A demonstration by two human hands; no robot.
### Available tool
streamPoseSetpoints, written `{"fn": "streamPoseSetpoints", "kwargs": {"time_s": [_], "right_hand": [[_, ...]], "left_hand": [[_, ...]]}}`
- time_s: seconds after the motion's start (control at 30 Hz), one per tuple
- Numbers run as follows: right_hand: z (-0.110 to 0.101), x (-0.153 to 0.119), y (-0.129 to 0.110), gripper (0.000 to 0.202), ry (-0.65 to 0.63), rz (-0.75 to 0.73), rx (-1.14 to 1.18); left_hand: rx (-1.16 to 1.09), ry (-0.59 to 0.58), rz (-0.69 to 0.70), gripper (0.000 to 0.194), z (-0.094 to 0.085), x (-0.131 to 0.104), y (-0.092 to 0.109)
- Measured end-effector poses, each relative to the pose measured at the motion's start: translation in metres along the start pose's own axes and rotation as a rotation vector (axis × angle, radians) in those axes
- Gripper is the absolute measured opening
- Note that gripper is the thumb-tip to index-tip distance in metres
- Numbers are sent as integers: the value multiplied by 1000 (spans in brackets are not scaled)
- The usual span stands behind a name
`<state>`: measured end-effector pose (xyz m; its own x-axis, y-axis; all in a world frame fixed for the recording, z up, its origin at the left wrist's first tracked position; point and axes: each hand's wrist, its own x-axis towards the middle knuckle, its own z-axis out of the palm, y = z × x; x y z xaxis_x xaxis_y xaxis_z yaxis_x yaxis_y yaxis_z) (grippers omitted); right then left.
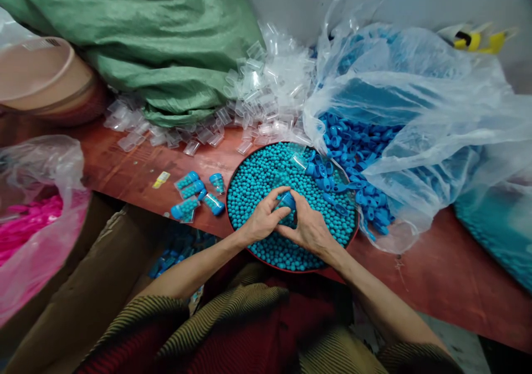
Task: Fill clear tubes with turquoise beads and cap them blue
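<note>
Both of my hands meet over a round red-rimmed tray [270, 264] full of small turquoise balls [253, 177]. Between them is a small clear container with a blue cap [286, 200]. My left hand [264, 216] pinches it from the left, thumb and forefinger bent round it. From the other side, my right hand [311, 224] has its fingers closed on the same container, hiding part of it. Loose blue caps [326, 181] and a clear tube [298, 160] lie on the balls at the tray's right. Several filled, blue-capped containers [191, 188] rest on the table to the left.
Clear empty tubes [266, 94] are heaped behind the tray beside a green sack [178, 47]. A plastic bag [415, 91] spills blue caps on the right. A pinkish tub [37, 75] stands far left, above a bag of pink pieces [31, 221]. The red table's [432, 274] front edge is close.
</note>
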<state>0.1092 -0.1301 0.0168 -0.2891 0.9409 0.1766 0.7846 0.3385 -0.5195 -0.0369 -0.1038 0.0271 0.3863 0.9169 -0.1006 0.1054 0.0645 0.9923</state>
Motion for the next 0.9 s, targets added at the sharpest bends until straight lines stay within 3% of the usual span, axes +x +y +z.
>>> {"fn": "streamPoseSetpoints", "kwargs": {"time_s": [0.2, 0.4, 0.53, 0.67, 0.73, 0.83, 0.9], "right_hand": [[17, -4, 2, 77, 143, -31, -19], [20, 1, -7, 74, 58, 11, -13], [11, 3, -15, 68, -133, -23, 2], [-3, 5, 7, 39, -67, -25, 44], [-12, 9, 26, 27, 21, 15, 28], [-25, 24, 52, 25, 125, 94, -62], [-32, 41, 62, 27, 166, 168, -169]], "left_hand": [[-50, 71, -57, 26, 9, -2, 5], [32, 105, -119, 26, 7, -3, 5], [206, 58, -64, 31, -32, -12, 6], [625, 279, -37, 36, -94, -29, 7], [924, 425, -1, 33, -112, -35, 6], [1112, 516, 85, 26, -105, -32, 3], [1040, 428, 145, 24, -81, -22, 2]]}}
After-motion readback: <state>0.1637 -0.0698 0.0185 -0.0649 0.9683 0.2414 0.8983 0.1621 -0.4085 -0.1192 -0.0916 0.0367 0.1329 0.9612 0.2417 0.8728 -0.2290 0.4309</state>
